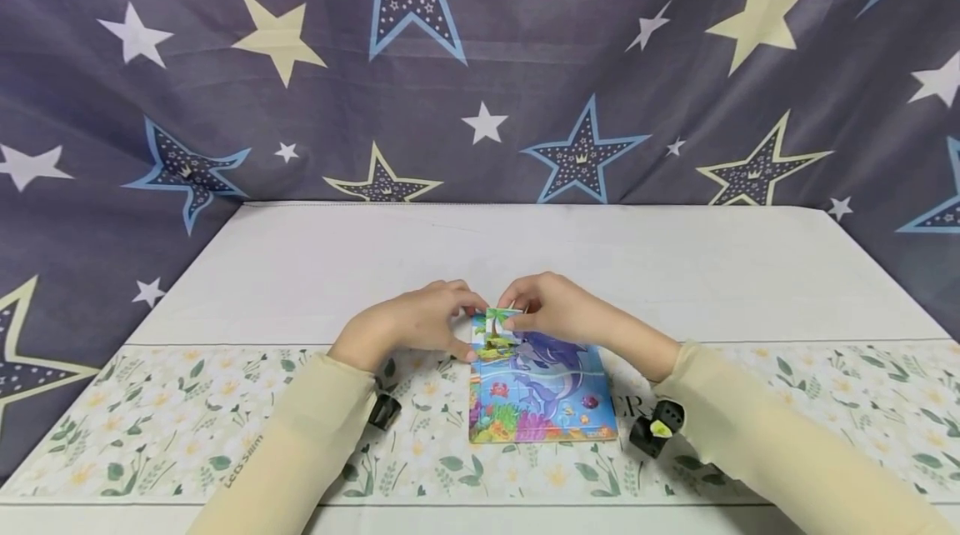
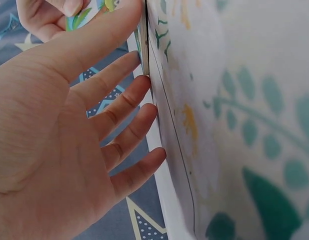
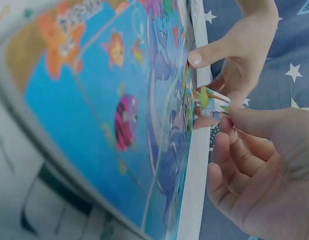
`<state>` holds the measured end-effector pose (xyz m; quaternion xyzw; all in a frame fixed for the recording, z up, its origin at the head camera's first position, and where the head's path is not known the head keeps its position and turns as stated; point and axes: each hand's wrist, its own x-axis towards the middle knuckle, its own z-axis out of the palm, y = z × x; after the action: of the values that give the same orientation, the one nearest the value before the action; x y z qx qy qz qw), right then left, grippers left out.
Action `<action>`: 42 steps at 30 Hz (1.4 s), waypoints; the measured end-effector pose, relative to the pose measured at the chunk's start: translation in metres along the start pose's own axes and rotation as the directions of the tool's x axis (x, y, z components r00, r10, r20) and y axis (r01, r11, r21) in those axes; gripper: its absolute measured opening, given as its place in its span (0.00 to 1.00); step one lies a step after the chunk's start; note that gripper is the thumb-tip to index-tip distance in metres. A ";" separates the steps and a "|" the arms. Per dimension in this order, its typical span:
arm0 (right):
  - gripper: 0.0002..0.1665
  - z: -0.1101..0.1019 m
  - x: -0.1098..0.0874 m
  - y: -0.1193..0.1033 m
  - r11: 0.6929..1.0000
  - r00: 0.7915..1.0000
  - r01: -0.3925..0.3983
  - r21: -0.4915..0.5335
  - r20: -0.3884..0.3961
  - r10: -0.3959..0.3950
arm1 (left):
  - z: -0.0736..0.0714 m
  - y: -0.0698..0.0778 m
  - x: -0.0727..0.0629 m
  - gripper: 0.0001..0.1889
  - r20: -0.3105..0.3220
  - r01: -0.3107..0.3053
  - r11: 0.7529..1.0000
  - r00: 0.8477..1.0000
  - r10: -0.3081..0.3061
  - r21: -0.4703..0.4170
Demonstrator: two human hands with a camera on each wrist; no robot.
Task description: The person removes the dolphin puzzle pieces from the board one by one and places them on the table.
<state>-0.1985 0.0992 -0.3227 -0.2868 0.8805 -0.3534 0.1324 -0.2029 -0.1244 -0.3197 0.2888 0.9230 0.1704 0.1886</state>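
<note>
A jigsaw puzzle (image 1: 536, 389) with dolphins, coral and sea creatures lies flat on the table. Above its far left corner is a puzzle piece (image 1: 501, 323) showing a palm tree. My right hand (image 1: 573, 314) pinches this piece (image 3: 212, 101) between thumb and fingers, holding it tilted up from the board. At the puzzle's left side, my left hand (image 1: 416, 321) rests its thumb and fingertips against the edge. In the left wrist view the fingers of the left hand (image 2: 59, 130) are spread and fairly straight. Fingers hide part of the puzzle's far edge.
A floral strip (image 1: 247, 410) crosses the white table (image 1: 600, 256) beneath the puzzle. Dark printed lettering (image 1: 630, 406) shows by the puzzle's right edge. Behind the table hangs a dark curtain (image 1: 450, 160) with stars. Each wrist carries a small black device (image 1: 384, 411).
</note>
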 end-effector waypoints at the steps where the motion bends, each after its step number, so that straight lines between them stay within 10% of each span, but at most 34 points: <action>1: 0.09 -0.001 -0.001 0.001 1.000 1.000 0.002 0.003 -0.007 -0.002 | 0.000 0.000 0.000 0.34 0.001 0.001 1.000 1.000 -0.001 -0.002; 42: 0.12 -0.075 -0.036 0.069 0.985 0.913 -0.174 0.015 -0.372 0.167 | 0.001 -0.002 -0.001 0.30 0.010 -0.033 0.998 0.999 0.033 -0.047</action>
<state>-0.2303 0.2022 -0.3162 -0.1377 0.9145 -0.3804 -0.0091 -0.2023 -0.1264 -0.3211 0.3004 0.9129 0.1934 0.1976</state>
